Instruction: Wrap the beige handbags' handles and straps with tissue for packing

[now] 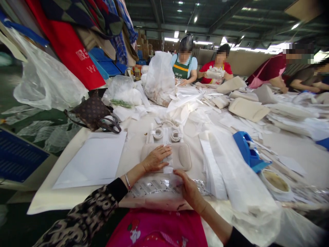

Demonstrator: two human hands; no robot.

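At a cluttered factory worktable (133, 151), the person's left hand (156, 158) is lying flat and open, pinning a beige padded cushion (183, 156) steady, while the right hand (189, 190) is pressing on a clear plastic bag (154, 192), its grip impossible to tell.

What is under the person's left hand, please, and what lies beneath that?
The left hand rests on a beige padded cushion with an oval emblem. What lies under the cushion is covered and cannot be seen.
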